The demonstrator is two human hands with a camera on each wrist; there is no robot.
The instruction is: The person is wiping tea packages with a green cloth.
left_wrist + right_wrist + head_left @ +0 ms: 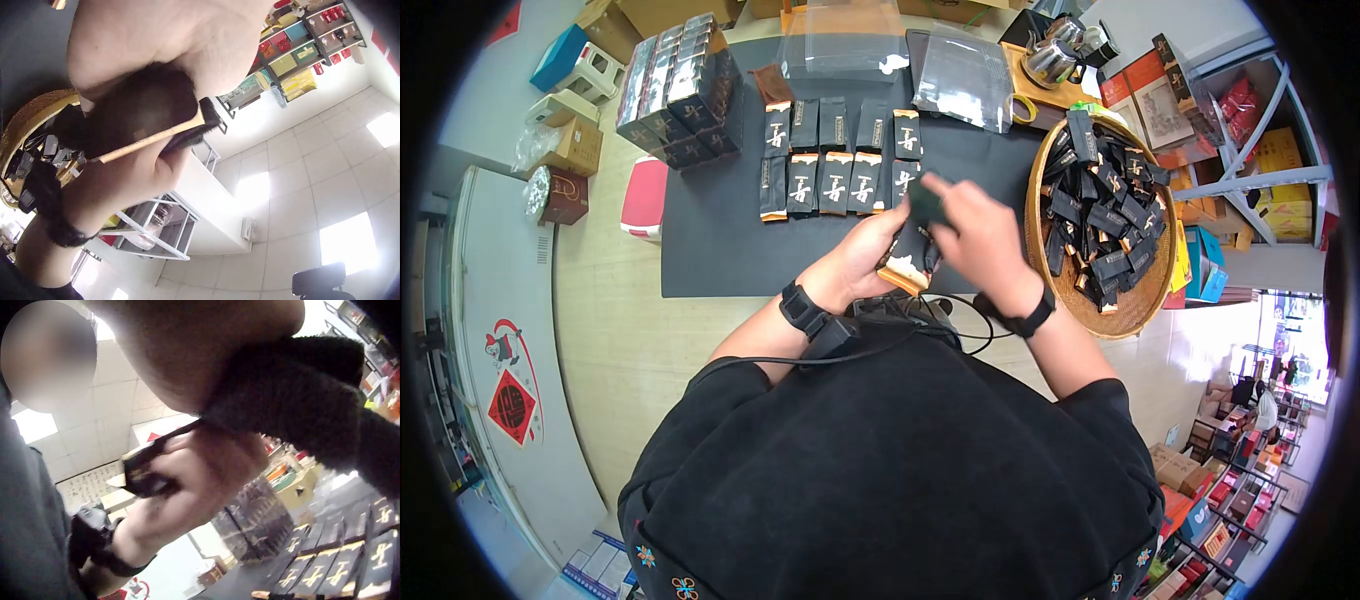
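In the head view my left hand (862, 258) grips a black packet (908, 268) with a white and orange end, held above the table's near edge. My right hand (988, 240) is over it, fingers curled on a dark flat piece (926, 203), blurred, that overlaps the packet's upper part. The right wrist view shows the left fingers (175, 469) wrapped round the packet. Just beyond the hands, two rows of similar black packets (835, 180) lie side by side on the dark table mat (710, 240).
Right of the hands stands a round wicker basket (1034, 215) heaped with loose black packets (1112, 220). A block of stacked dark boxes (685, 90) is at back left. Clear plastic trays (965, 75), a yellow tape roll (1024, 108) and a metal kettle (1050, 63) sit at the back.
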